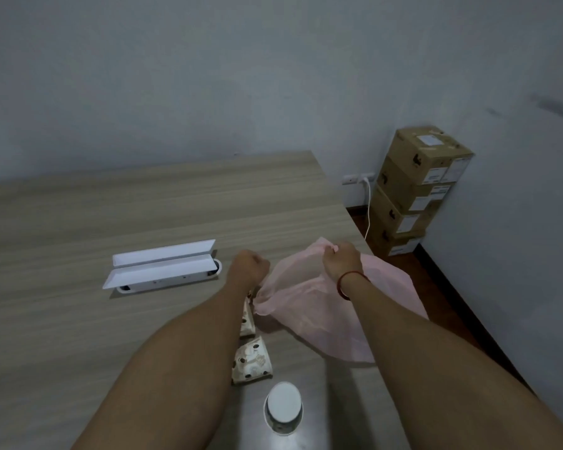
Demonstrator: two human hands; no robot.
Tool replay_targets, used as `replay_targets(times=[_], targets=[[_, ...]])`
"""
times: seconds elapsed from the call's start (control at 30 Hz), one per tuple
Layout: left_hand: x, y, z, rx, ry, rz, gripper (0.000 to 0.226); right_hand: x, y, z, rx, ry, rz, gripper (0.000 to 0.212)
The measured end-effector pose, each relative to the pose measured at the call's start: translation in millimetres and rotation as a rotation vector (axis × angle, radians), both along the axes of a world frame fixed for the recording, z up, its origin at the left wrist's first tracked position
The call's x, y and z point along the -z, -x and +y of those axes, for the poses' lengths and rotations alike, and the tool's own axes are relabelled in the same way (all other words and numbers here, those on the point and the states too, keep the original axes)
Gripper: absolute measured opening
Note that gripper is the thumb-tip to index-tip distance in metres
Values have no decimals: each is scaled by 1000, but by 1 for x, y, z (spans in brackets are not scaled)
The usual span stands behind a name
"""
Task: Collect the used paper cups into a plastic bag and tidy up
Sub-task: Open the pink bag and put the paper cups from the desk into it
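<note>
A pink plastic bag [309, 303] lies open on the wooden table [111, 222], near its right edge. My right hand [342, 259] pinches the bag's far rim and lifts it. My left hand [249, 266] is a closed fist at the bag's left rim and seems to grip it. Two flattened patterned paper cups lie under and beside my left forearm: one [247, 323] by the bag's mouth, the other [252, 362] closer to me. A third cup [283, 407] stands nearest to me, seen from above.
A white cable box [163, 267] with its lids open is set into the table left of my hands. Cardboard boxes [413, 190] are stacked in the corner beyond the table's right edge. A white cable [368, 206] hangs from a wall socket there.
</note>
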State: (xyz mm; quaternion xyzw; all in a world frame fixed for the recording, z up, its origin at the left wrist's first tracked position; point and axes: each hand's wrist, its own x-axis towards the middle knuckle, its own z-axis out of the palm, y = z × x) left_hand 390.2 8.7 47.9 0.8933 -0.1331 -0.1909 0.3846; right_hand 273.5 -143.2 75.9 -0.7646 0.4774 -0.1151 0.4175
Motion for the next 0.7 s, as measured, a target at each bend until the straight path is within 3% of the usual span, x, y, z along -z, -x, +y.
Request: replay_targets(times=[0.07,0.23,0.53,0.7], targets=[[6,-12,7,-18,-47,-9,14,2,-4,4,0,1,2,34],[38,-31,11,6,-179,13,53,15,-15,7,23,-7,23,36],[81,-53,9,147,-295,48,78,39,-31,9,10,7,56,29],[86,-54,2,185,-257,38,40,45,-31,3,7,23,79,23]])
